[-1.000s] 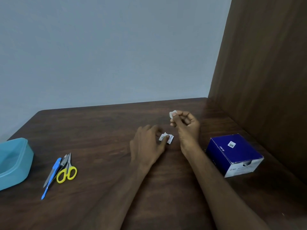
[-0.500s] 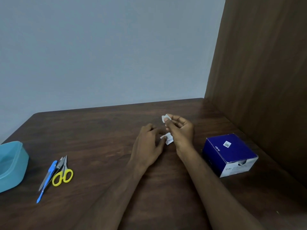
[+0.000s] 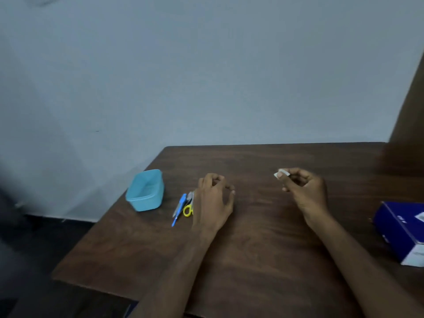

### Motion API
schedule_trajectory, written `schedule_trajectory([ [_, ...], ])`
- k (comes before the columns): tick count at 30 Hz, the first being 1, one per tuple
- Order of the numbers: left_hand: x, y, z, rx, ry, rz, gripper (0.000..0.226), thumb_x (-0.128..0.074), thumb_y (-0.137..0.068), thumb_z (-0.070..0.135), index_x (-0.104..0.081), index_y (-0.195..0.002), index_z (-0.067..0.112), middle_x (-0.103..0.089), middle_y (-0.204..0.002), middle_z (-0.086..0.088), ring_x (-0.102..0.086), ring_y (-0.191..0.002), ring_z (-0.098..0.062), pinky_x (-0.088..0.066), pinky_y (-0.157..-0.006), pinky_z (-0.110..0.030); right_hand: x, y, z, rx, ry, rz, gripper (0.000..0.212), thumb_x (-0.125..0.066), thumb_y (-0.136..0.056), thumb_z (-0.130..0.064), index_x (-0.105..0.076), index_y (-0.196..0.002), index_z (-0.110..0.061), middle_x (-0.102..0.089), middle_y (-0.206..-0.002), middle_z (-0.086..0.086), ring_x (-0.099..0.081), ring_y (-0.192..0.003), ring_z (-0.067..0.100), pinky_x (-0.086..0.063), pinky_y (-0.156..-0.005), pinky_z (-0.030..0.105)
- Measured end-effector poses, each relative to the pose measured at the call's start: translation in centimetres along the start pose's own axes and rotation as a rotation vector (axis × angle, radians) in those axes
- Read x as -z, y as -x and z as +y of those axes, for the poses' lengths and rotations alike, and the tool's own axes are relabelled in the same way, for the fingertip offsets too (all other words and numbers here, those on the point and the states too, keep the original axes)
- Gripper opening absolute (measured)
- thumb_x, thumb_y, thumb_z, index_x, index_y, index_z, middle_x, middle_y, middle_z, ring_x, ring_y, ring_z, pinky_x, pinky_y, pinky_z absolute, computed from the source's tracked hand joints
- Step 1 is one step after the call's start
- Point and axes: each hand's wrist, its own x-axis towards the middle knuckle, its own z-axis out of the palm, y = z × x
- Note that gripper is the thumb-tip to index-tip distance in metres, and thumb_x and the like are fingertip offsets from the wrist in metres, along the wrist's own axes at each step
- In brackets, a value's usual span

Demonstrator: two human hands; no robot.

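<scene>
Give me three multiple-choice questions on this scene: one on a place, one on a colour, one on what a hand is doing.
1. The teal container sits: A left of the scissors; B right of them; C on top of them.
2. The scissors' handles are: A red; B yellow; C black.
3. The right hand is: A open and empty; B pinching a small white piece; C gripping the scissors.
Answers: 1 A, it lies further left; 2 B, yellow loops show; 3 B, the piece sticks out from its fingertips.
</scene>
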Motion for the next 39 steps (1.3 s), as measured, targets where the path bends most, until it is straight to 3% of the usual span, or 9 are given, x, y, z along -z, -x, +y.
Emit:
schedule_trajectory([
  [4,4.1,2.3,-4.5,0.120,-0.144,-0.018,0.013,-0.072,-0.096,0.037,-0.074,-0.106,0.031,-0.058,-0.116,0.006,-0.056,-0.109,-0.017,-0.054,-0.087,-0.036,-0.1,0.9,0.1,0.010,0.072,-0.079,0.007,-0.087,-0.088,-0.017,-0.081,-0.089,-0.021,-0.080,-0.083,-0.001,-0.066,-0.059,0.004,-0.054,-0.067,0.026],
  [8,6.4,4.4,-7.9,0.230,-0.024,-0.014,0.012,-0.077,-0.094,0.029,-0.077,-0.106,0.027,-0.061,-0.103,0.009,-0.060,-0.087,-0.007,-0.050,-0.074,-0.028,-0.2,1.3,0.0,0.019,0.107,-0.096,0.009,-0.086,-0.088,-0.014,-0.081,-0.089,-0.022,-0.077,-0.076,-0.002,-0.065,-0.057,0.008,-0.052,-0.059,0.014],
  [12,6.7,5.1,-9.1,0.326,0.032,0.057,0.006,-0.075,-0.096,0.029,-0.079,-0.098,0.026,-0.069,-0.091,0.008,-0.062,-0.077,-0.002,-0.040,-0.069,-0.012,0.0,1.3,-0.2,0.006,0.119,-0.098,0.010,-0.085,-0.089,-0.013,-0.080,-0.088,-0.022,-0.076,-0.074,-0.003,-0.064,-0.054,0.003,-0.052,-0.056,0.012],
  [16,6.4,5.1,-9.5,0.401,0.061,0.085,0.012,-0.070,-0.100,0.017,-0.082,-0.099,0.017,-0.077,-0.093,0.006,-0.070,-0.084,-0.012,-0.057,-0.082,-0.034,0.1,1.7,-0.4,0.004,0.118,-0.098,0.009,-0.085,-0.089,-0.011,-0.080,-0.090,-0.018,-0.076,-0.079,0.006,-0.062,-0.051,-0.001,-0.052,-0.054,0.011],
  [18,6.4,5.1,-9.7,0.411,0.054,0.070,0.012,-0.074,-0.096,0.015,-0.085,-0.102,0.016,-0.080,-0.095,0.006,-0.071,-0.079,-0.009,-0.061,-0.081,-0.034,0.2,1.7,-0.5,0.000,0.120,-0.090,0.009,-0.084,-0.089,-0.011,-0.080,-0.091,-0.018,-0.076,-0.081,0.009,-0.062,-0.051,0.000,-0.053,-0.054,0.011],
  [20,6.3,5.2,-9.8,0.412,0.040,0.065,0.014,-0.077,-0.095,0.015,-0.086,-0.105,0.017,-0.081,-0.095,0.006,-0.071,-0.074,-0.006,-0.060,-0.076,-0.025,0.3,1.7,-0.5,-0.010,0.119,-0.084,0.008,-0.084,-0.089,-0.010,-0.080,-0.093,-0.016,-0.075,-0.081,0.011,-0.061,-0.051,-0.001,-0.054,-0.054,0.012],
  [23,6.4,5.3,-9.6,0.425,0.038,0.069,0.014,-0.077,-0.095,0.010,-0.087,-0.103,0.015,-0.082,-0.093,0.006,-0.064,-0.066,0.002,-0.043,-0.065,-0.001,0.5,1.7,-0.5,-0.012,0.139,-0.075,0.008,-0.085,-0.089,-0.013,-0.081,-0.094,-0.016,-0.075,-0.078,0.009,-0.061,-0.052,0.000,-0.053,-0.054,0.012],
  [25,6.5,5.3,-9.8,0.444,0.047,0.068,0.015,-0.079,-0.093,0.008,-0.087,-0.102,0.016,-0.083,-0.092,0.006,-0.060,-0.064,0.006,-0.040,-0.061,0.003,0.7,1.8,-0.3,-0.020,0.150,-0.070,0.008,-0.086,-0.088,-0.014,-0.081,-0.094,-0.018,-0.076,-0.077,0.007,-0.062,-0.053,0.002,-0.054,-0.055,0.013],
  [39,6.9,5.6,-9.8,0.599,0.086,0.107,0.011,-0.087,-0.089,0.014,-0.087,-0.099,0.010,-0.080,-0.085,0.001,-0.061,-0.065,0.000,-0.038,-0.057,-0.003,0.6,2.1,-0.4,-0.021,0.154,-0.081,0.010,-0.085,-0.089,-0.012,-0.081,-0.096,-0.018,-0.075,-0.077,0.008,-0.063,-0.057,0.011,-0.054,-0.053,0.013],
])
